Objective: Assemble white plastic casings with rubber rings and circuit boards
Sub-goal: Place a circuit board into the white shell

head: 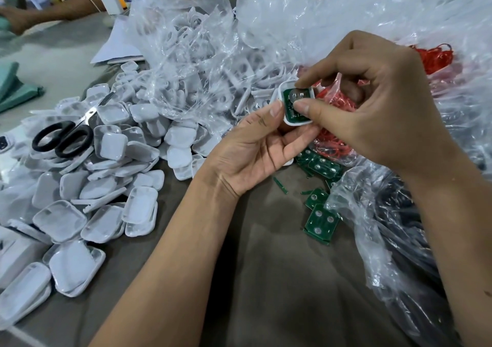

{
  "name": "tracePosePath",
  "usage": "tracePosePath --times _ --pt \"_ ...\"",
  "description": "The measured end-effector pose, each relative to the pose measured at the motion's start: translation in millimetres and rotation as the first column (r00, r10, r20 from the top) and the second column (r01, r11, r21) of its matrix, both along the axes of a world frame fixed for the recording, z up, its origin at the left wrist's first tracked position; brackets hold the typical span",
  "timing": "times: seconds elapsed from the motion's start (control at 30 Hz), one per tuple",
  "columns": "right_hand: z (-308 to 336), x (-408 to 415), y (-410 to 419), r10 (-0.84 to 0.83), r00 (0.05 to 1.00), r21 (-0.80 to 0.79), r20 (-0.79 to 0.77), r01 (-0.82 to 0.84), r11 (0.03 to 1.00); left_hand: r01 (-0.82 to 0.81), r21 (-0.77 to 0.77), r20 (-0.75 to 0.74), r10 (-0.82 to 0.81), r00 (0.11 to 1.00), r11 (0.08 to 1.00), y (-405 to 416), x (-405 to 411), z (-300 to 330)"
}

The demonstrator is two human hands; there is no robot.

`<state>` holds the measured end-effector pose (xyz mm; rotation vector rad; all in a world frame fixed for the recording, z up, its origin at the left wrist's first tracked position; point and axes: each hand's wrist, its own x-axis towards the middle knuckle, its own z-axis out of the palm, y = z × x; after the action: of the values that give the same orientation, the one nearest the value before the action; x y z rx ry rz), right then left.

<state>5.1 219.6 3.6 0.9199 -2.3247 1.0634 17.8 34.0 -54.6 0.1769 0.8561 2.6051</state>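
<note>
- The landmark is the white casing (292, 121), held up above the bench (266, 280) near the middle of the view, its open side facing the camera.
- A green circuit board (291, 101) sits inside the casing, with a round silvery part showing at its upper end.
- The left hand (255, 147) cradles the casing from below and from its left; the thumb lies on the casing's left rim and the fingers curl under it, so this grip is closed round the casing.
- The right hand (372, 107) comes in from the casing's right; its thumb presses on the board's lower part and its forefinger touches the casing's upper edge, a pinching grip on board and casing together.
- Right of the casing, behind the right hand's fingers, lies a tangle of red rubber rings (332, 144) in clear plastic.
- Below and right of the casing, loose green boards (322, 223) lie on the bench beside a crumpled clear bag (386, 240).
- Left of the casing spreads a heap of white casings (106, 187), with black-handled scissors (66, 136) resting on it.
- Above and left of the casing, a clear bag of white parts (191, 67) lies open.
- Far above and left, another person's arm (53, 11) rests on the bench.
</note>
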Motion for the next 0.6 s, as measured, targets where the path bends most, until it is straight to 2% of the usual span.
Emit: tracePosePath --times 0.6 --pt "2.1 1.4 0.5 -0.028 0.999 0.04 -0.017 0.029 0.999 0.062 0.006 -0.009 -0.062 0.998 0.998 0.0 1.0 3.2"
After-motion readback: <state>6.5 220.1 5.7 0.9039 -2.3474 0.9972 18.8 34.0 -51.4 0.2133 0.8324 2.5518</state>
